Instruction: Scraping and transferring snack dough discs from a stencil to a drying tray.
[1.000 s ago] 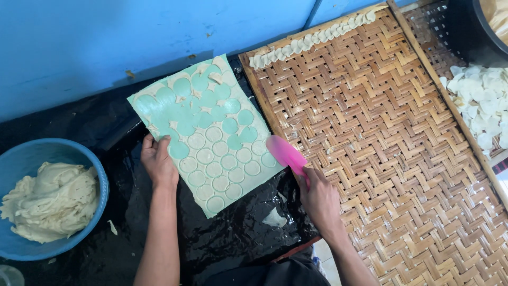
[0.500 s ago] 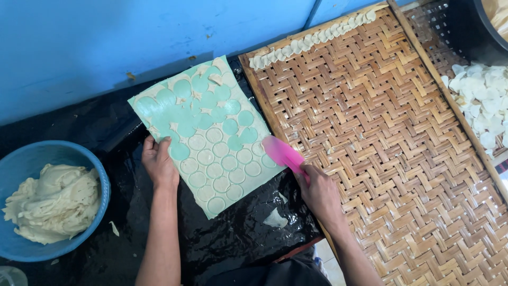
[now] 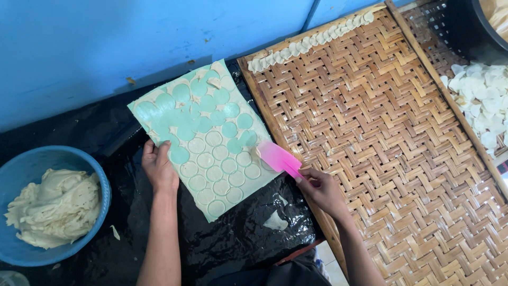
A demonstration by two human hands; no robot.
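Observation:
A pale green board (image 3: 209,135) lies on black plastic sheeting, covered by a thin dough sheet cut into several round discs. Some discs in the upper part are gone, showing green circles. My left hand (image 3: 159,167) presses on the board's left edge, fingers over the dough. My right hand (image 3: 323,190) grips the handle of a pink scraper (image 3: 278,157), whose flat blade rests at the board's right edge against the dough discs.
A large woven bamboo tray (image 3: 381,132) lies to the right, with a row of dough discs (image 3: 312,42) along its far edge. A second tray holds a pile of discs (image 3: 484,103). A blue bowl (image 3: 100,180) of dough sits at left. Blue wall behind.
My right hand has carried the pink scraper leftward from the tray's edge onto the board's right side. My left hand has stayed on the board.

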